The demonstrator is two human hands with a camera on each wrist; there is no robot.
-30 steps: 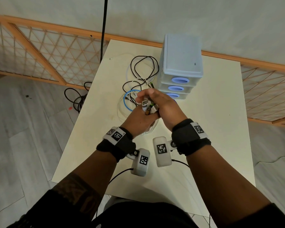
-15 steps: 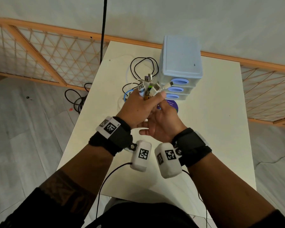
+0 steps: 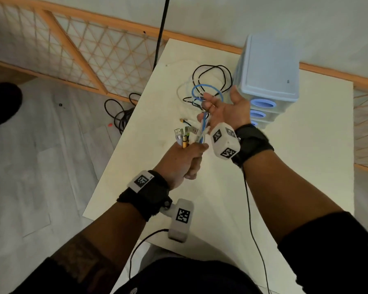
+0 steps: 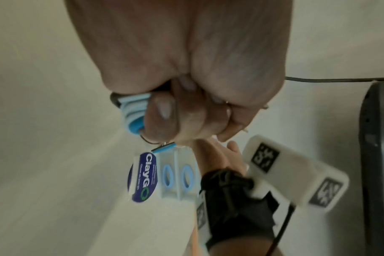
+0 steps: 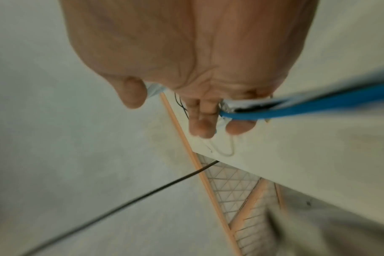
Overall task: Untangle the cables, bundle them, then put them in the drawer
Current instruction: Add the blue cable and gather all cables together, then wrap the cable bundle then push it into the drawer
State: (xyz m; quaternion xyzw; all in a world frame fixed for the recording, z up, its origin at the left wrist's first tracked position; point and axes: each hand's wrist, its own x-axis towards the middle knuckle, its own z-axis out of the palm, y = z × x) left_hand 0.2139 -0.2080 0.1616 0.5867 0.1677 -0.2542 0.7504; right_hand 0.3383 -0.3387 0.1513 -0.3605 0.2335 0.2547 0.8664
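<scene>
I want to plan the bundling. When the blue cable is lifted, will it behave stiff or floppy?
Probably floppy: the blue cable sags between the left hand and right hand. Its loop keeps a round shape, suggesting some springiness. It seems light.

The table [image 3: 285, 187] lies bare on its near half and right side — open room for a hand there. At the far edge the drawers [image 3: 270, 66] stand as a tall block, their fronts facing the near side. Just left of them, loops of cable [image 3: 210, 81] sprawl over the far left part of the table — clutter in the way. A black cord [image 3: 160, 30] hangs down beyond the far left corner.
</scene>
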